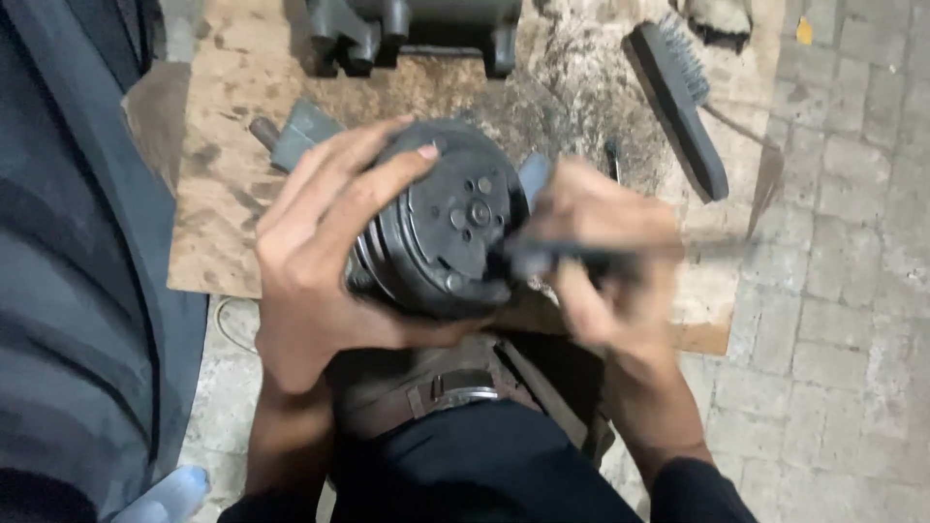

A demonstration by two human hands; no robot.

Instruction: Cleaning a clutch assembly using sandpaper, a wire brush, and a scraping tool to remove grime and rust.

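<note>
The left hand (315,257) grips a dark round pulley assembly (441,223). The blurred right hand (601,261) clenches a thin tool (620,254) against its face. A wire brush (683,102) lies nearby.

- pulley (441,228): dark grey, nearly black, dull greasy sheen
- tool (581,254) in the right hand: dark grey, blurred
- board (232,145): tan, covered in black oily smudges
- brush (678,102): black body, grey bristles
- metal part (407,29) up top: dark grey
- floor (852,291): pale grey pavers, grid of darker joints
- sandal strap (455,387): brown with a silver buckle
- sleeves (697,494): black
</note>
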